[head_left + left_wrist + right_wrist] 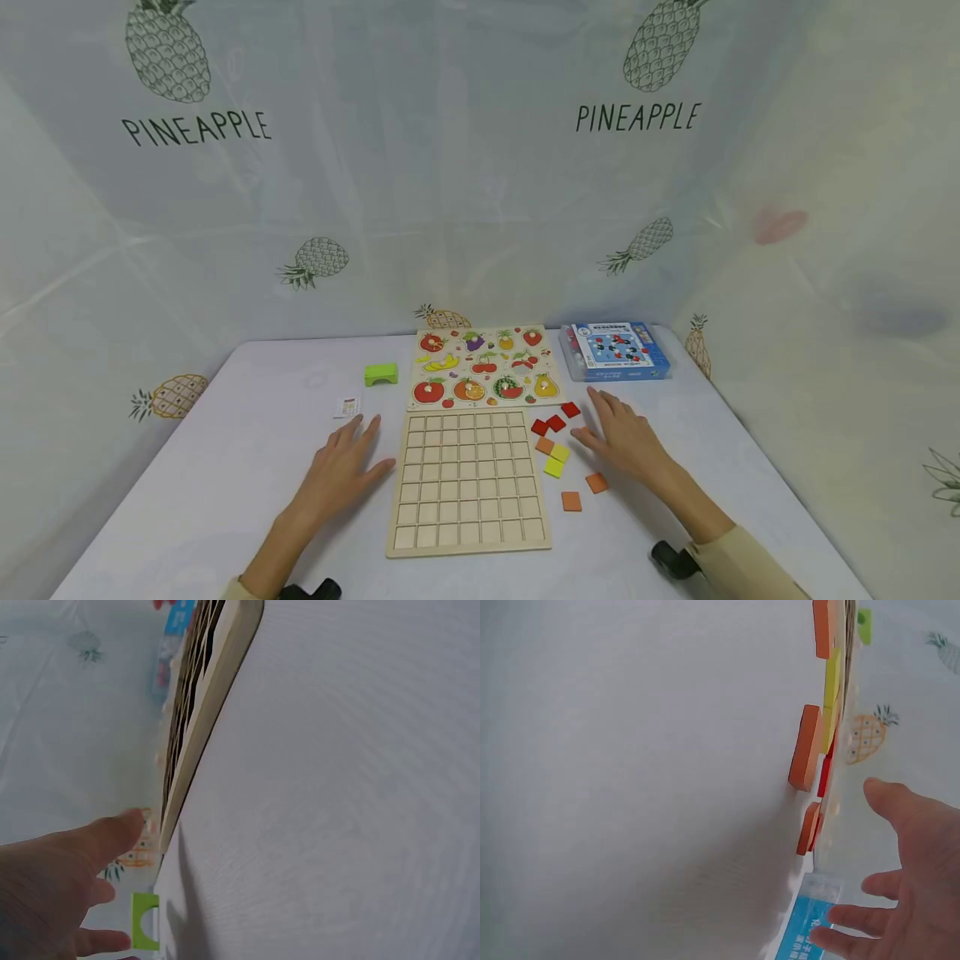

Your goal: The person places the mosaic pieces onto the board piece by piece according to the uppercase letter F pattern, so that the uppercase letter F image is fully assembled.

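While left hand and right hand are spread: both flank the grid board.
Tiles: on its right side.

The backdrop sheet reads "PINEAPPLE" 2 times.

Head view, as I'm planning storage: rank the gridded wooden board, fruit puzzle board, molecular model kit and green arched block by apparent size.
1. Gridded wooden board
2. Fruit puzzle board
3. Molecular model kit
4. Green arched block
Each step is clear.
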Motion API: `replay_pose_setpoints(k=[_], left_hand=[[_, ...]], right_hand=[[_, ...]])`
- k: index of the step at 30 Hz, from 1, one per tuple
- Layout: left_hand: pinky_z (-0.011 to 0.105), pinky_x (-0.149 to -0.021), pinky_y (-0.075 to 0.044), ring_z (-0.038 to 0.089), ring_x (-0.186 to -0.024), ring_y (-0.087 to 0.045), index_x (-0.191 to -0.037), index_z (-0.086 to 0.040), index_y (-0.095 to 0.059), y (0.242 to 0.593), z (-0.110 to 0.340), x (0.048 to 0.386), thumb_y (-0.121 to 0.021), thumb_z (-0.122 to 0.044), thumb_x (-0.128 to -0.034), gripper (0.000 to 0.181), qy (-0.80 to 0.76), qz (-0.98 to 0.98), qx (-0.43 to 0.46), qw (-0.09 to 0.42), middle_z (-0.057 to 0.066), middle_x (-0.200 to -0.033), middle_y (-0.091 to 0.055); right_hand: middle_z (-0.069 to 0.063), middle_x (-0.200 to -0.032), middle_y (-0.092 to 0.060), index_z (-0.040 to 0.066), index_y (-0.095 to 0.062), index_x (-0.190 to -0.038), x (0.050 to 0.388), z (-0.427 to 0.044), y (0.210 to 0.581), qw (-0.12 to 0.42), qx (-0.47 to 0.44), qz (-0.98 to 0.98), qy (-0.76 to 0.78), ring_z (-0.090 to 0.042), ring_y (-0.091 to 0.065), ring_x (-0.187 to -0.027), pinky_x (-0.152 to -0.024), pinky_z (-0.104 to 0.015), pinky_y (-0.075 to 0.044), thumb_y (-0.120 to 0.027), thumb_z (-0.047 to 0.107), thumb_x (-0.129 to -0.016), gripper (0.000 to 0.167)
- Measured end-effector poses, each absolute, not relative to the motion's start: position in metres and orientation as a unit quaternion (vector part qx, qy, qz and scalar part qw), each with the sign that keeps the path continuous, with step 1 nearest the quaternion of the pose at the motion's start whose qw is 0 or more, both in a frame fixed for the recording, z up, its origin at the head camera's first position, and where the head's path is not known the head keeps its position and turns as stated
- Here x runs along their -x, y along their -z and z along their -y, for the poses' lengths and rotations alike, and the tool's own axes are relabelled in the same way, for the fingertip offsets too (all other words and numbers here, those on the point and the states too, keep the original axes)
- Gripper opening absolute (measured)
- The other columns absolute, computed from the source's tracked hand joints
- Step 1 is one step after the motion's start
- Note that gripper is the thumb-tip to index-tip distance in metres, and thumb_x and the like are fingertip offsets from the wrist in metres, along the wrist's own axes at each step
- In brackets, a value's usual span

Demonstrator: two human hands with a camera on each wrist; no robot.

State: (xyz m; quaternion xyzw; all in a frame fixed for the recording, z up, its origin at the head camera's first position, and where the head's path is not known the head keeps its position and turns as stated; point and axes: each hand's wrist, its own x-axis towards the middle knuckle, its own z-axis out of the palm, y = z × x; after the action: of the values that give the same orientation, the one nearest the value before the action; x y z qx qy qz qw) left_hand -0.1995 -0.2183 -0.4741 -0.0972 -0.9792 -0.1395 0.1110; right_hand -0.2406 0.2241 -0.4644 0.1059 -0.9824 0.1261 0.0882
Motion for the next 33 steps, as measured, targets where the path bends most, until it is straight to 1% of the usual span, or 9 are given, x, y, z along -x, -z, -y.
replay_pose_setpoints(k=[4, 8, 10, 12, 14, 16, 24, 28, 33], left_hand=[[0.060, -0.094, -0.047, 0.042, -0.122, -0.052, -0.142, -0.007, -0.051, 0.477, 0.215, 0.202, -0.071, -0.044, -0.0869, 0.070, 0.147, 0.979, 0.099, 0.103, 0.023, -0.137, -0.053], [0.046, -0.087, -0.051, 0.029, -0.105, -0.060, -0.135, -0.006, -0.058, 0.480, 0.213, 0.203, -0.077, -0.038, -0.0833, 0.064, 0.171, 0.975, 0.102, 0.102, 0.016, -0.121, -0.061], [0.037, -0.078, -0.051, 0.020, -0.093, -0.059, -0.131, -0.005, -0.062, 0.480, 0.212, 0.204, -0.079, -0.035, -0.0814, 0.060, 0.195, 0.971, 0.099, 0.097, 0.012, -0.113, -0.063], [0.028, -0.069, -0.047, 0.013, -0.082, -0.054, -0.127, -0.004, -0.065, 0.480, 0.210, 0.204, -0.081, -0.031, -0.0798, 0.057, 0.222, 0.966, 0.095, 0.088, 0.008, -0.104, -0.063], [0.022, -0.063, -0.041, 0.009, -0.075, -0.050, -0.123, -0.003, -0.067, 0.480, 0.209, 0.204, -0.082, -0.027, -0.0785, 0.053, 0.246, 0.962, 0.091, 0.081, 0.004, -0.096, -0.062], [0.019, -0.060, -0.041, 0.005, -0.072, -0.050, -0.119, -0.004, -0.069, 0.481, 0.208, 0.205, -0.083, -0.024, -0.0776, 0.048, 0.265, 0.957, 0.091, 0.077, 0.001, -0.091, -0.062], [0.018, -0.061, -0.047, -0.002, -0.067, -0.054, -0.110, -0.004, -0.074, 0.484, 0.206, 0.211, -0.083, -0.017, -0.0775, 0.036, 0.320, 0.937, 0.125, 0.066, -0.004, -0.082, -0.066], [0.017, -0.061, -0.049, -0.002, -0.067, -0.055, -0.109, -0.002, -0.073, 0.485, 0.204, 0.212, -0.081, -0.013, -0.0790, 0.033, 0.346, 0.928, 0.127, 0.051, -0.003, -0.083, -0.067], [0.018, -0.056, -0.049, 0.002, -0.061, -0.059, -0.112, 0.001, -0.071, 0.484, 0.202, 0.213, -0.079, -0.010, -0.0810, 0.033, 0.384, 0.914, 0.128, 0.022, -0.001, -0.083, -0.066]], right_hand=[[-0.026, -0.139, -0.050, 0.004, -0.041, -0.147, 0.248, -0.223, 0.466, 0.075, -0.106, 0.981, -0.143, -0.044, -0.052, -0.123, -0.095, -0.062, -0.047, -0.068, 0.047, -0.089, 0.077], [-0.022, -0.125, -0.058, 0.002, -0.054, -0.136, 0.257, -0.219, 0.465, 0.060, -0.092, 0.982, -0.152, -0.036, -0.058, -0.110, -0.092, -0.052, -0.053, -0.071, 0.042, -0.087, 0.065], [-0.018, -0.116, -0.061, 0.002, -0.059, -0.130, 0.263, -0.217, 0.465, 0.050, -0.079, 0.982, -0.164, -0.029, -0.060, -0.100, -0.086, -0.045, -0.056, -0.072, 0.038, -0.087, 0.058], [-0.014, -0.106, -0.063, 0.002, -0.063, -0.125, 0.268, -0.215, 0.465, 0.040, -0.068, 0.980, -0.182, -0.023, -0.058, -0.090, -0.078, -0.037, -0.058, -0.073, 0.035, -0.087, 0.051], [-0.012, -0.098, -0.063, 0.001, -0.065, -0.122, 0.273, -0.214, 0.465, 0.030, -0.061, 0.977, -0.201, -0.019, -0.056, -0.081, -0.069, -0.031, -0.056, -0.074, 0.031, -0.087, 0.047], [-0.010, -0.094, -0.063, 0.001, -0.066, -0.120, 0.278, -0.214, 0.465, 0.022, -0.057, 0.975, -0.215, -0.018, -0.053, -0.076, -0.064, -0.026, -0.053, -0.075, 0.030, -0.086, 0.045], [-0.006, -0.086, -0.064, 0.004, -0.071, -0.112, 0.290, -0.215, 0.469, 0.030, -0.057, 0.975, -0.214, -0.016, -0.052, -0.072, -0.063, -0.025, -0.049, -0.078, 0.033, -0.083, 0.042], [-0.004, -0.083, -0.065, 0.004, -0.071, -0.109, 0.293, -0.214, 0.468, 0.025, -0.059, 0.972, -0.225, -0.015, -0.053, -0.070, -0.061, -0.024, -0.049, -0.079, 0.031, -0.083, 0.038], [-0.004, -0.081, -0.065, 0.003, -0.072, -0.107, 0.295, -0.213, 0.467, 0.014, -0.056, 0.971, -0.233, -0.014, -0.054, -0.066, -0.059, -0.023, -0.049, -0.078, 0.026, -0.084, 0.033]])
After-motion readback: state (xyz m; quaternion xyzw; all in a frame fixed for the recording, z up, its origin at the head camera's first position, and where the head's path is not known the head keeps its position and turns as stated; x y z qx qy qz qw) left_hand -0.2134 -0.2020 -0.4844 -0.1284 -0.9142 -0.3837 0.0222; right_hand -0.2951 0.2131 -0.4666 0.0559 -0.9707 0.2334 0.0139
